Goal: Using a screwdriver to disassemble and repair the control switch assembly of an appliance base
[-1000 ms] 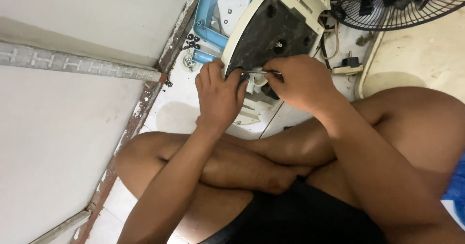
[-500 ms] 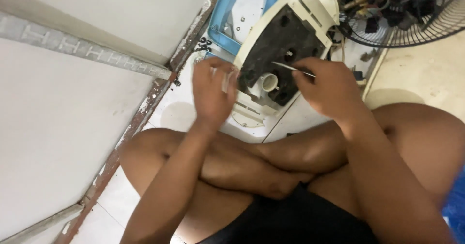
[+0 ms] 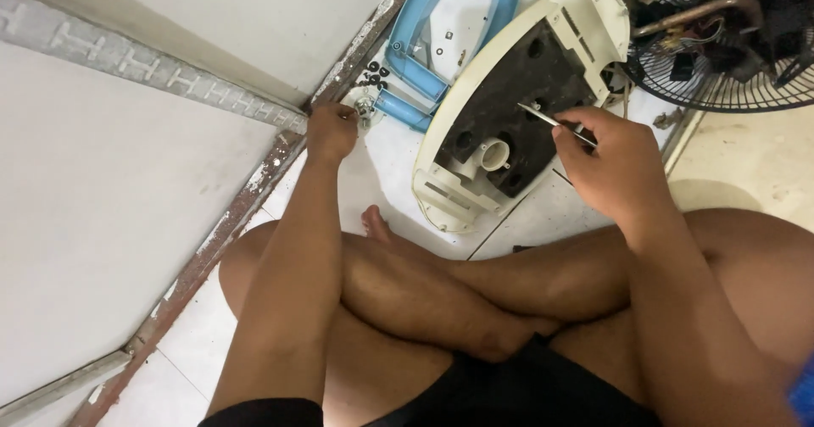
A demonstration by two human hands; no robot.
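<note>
Now left hand (image 3: 331, 130) pinches small parts (image 3: 370, 78) | right hand (image 3: 612, 160) grips screwdriver (image 3: 551, 122)

We have a single view, worn on the head and facing steeply down over our crossed legs (image 3: 441, 300) to the white tiled floor (image 3: 390, 160). It sits close: our forearms fill the lower frame, and the cream oval plastic fan base (image 3: 509, 96) lies just ahead.

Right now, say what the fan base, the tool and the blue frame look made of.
Fan base: cream moulded plastic, matte, with a dark underside. Tool in the right hand: thin, shiny, likely metal. Blue frame: glossy plastic, by its smooth rounded edges.
</note>
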